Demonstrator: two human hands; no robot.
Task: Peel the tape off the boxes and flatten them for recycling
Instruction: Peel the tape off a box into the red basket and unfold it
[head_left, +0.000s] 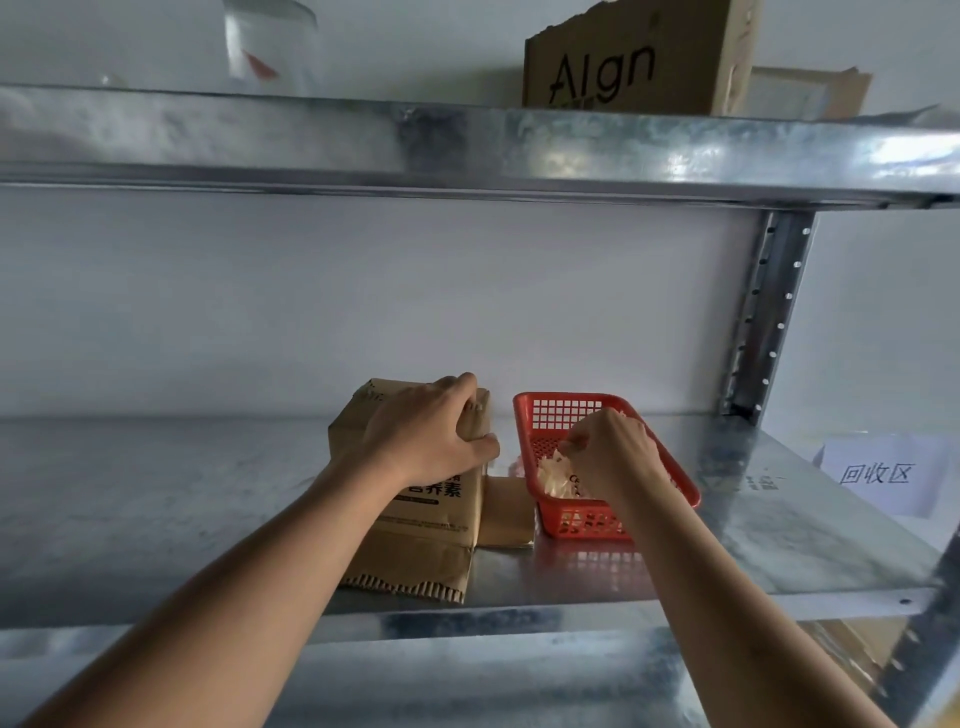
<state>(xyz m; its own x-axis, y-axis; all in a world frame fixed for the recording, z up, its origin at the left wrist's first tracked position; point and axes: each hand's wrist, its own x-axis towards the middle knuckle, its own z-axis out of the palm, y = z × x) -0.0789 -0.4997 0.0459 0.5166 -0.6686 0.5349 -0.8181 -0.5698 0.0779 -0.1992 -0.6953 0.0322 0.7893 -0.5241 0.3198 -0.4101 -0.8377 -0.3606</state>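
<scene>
Gripping a cardboard box (415, 499) and crumpled tape (558, 475) over a red basket (582, 519), hands work on a galvanized shelf (156, 493).

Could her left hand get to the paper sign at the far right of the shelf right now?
Probably not easily: the left hand grips the box, and the red basket and right hand lie between it and the sign.

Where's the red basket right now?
In the head view, the red basket sits on the middle shelf, right of the box, with the right hand reaching into it.
</scene>
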